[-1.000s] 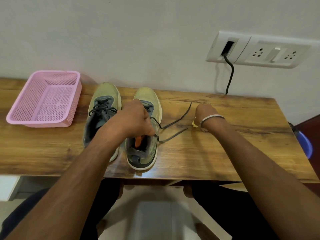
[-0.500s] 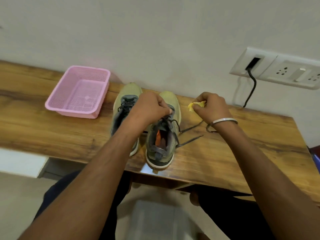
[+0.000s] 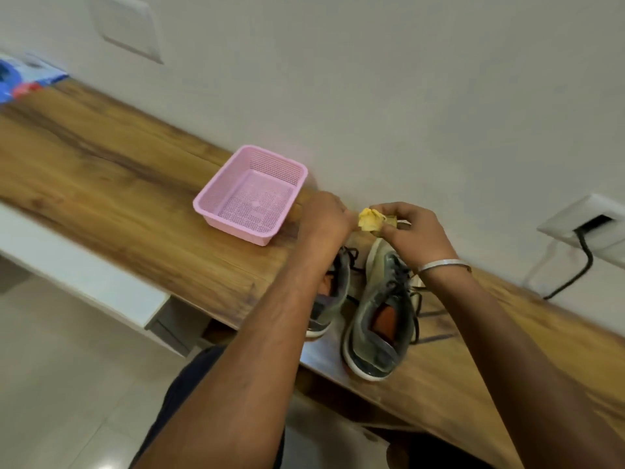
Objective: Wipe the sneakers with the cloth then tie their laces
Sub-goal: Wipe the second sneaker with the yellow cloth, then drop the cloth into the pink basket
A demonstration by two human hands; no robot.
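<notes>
Wood-grain surface (image 3: pixel 111 184) runs slantwise across the view against a pale wall (image 3: pixel 372 96), with light floor tiles below it at the left. At the far left end lies something blue and red (image 3: pixel 20 84), too blurred to tell what it is. On the wall above that end sits a white plate (image 3: pixel 126 27).

Further right, a pink mesh basket (image 3: pixel 216 211) stands near the wall, with nothing visible in it. Just right of the basket is the left hand (image 3: pixel 323 216), raised above the shoes, its fingers curled toward a small crumpled yellow cloth (image 3: pixel 370 220); whether they actually pinch the cloth cannot be told, since the back of the hand hides the fingertips. The cloth is held in the air between both hands, over the toe ends of the shoes. The right hand (image 3: pixel 414 231) grips it from the other side, thumb and fingers curled round it, and a metal bangle (image 3: pixel 443 265) circles the wrist.

Beneath the forearms two grey-green shoes stand side by side, heels toward the near edge. The left shoe (image 3: pixel 333 299) is mostly hidden by the left arm. The right shoe (image 3: pixel 378 319) shows an orange insole, and its dark laces (image 3: pixel 422 316) trail loose and untied across the wood to the right.

At the far right a white socket panel (image 3: pixel 588 225) is set in the wall, with a black cable (image 3: pixel 586 262) dropping from it.
</notes>
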